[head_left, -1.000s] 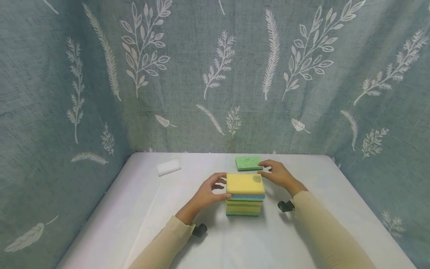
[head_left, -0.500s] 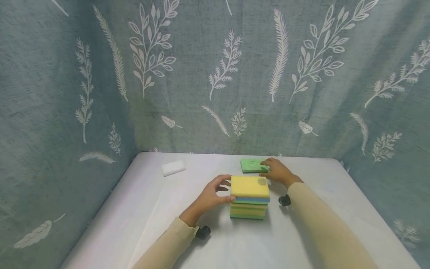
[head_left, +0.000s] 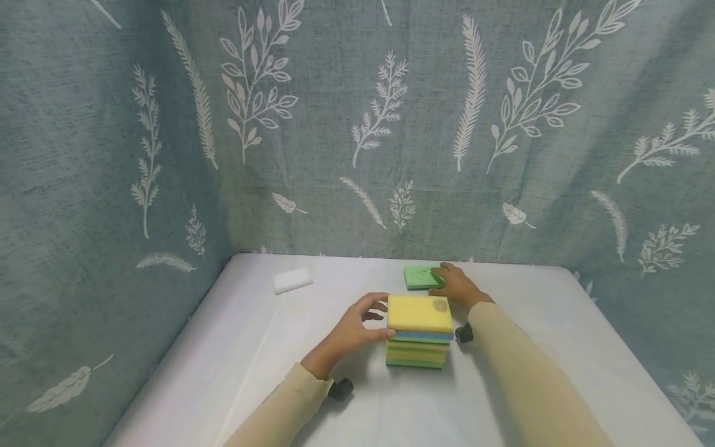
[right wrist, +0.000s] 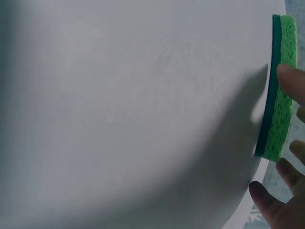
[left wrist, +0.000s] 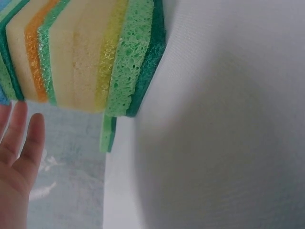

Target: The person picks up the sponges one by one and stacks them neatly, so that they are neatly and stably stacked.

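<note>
A neat stack of sponges (head_left: pixel 418 323), with a yellow one (head_left: pixel 416 312) on top, stands mid-table. Its layers show green, cream and orange edges in the left wrist view. At the stack's left side is my left hand (head_left: pixel 357 323), thumb at the front corner near the top; in the left wrist view its extended fingers (left wrist: pixel 34 138) reach the stack's edge. Behind the stack lies a green scrubbing sponge (head_left: pixel 421 277) with a dark scouring layer underneath. My right hand (head_left: pixel 457 287) is over its right end, thumb on the near side, fingers spread in the right wrist view.
A white block-like item (head_left: pixel 293 280) lies at the back left of the white table (head_left: pixel 329 279). Teal leaf-patterned cloth (head_left: pixel 335 124) hangs behind and at the sides. A dark wrist camera (head_left: pixel 341 389) sits below the left hand.
My right hand has moved from beside the stack's back right to the green sponge, its fingers coming over that sponge's right end. The left hand stays at the stack. The head view has shifted slightly.
</note>
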Tool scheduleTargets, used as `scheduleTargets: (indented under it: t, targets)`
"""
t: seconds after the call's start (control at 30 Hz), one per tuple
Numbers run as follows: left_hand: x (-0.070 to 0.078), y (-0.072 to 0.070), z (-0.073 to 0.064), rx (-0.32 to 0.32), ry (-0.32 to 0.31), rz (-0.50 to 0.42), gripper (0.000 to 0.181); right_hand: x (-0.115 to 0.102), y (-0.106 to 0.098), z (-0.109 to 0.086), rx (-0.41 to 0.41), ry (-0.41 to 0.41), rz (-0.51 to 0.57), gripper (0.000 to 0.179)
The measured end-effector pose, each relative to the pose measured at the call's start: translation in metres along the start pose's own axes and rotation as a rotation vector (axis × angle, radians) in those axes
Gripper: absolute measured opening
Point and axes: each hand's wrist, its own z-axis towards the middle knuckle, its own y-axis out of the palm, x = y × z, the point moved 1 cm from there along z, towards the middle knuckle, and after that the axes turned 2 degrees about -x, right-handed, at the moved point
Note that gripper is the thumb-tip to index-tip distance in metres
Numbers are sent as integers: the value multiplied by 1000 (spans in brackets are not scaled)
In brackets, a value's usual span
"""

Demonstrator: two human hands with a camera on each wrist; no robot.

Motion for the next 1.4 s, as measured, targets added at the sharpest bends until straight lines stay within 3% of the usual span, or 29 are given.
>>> scheduleTargets:
  t: [0.27, 0.57, 0.9, 1.4]
  targets:
    - [31, -3, -13, -23, 31, -27, 65, -8, 5, -2, -23, 48, 16, 69]
    - [31, -1, -16, -21, 47, -39, 65, -5, 10, 5, -48, 58, 8, 70]
    - [29, -3, -13, -31, 45, -45, 65, -11, -1, 1, -54, 33, -30, 59]
    - [32, -8, -12, -43, 32, -30, 65, 5, -12, -6, 3, 40, -63, 61]
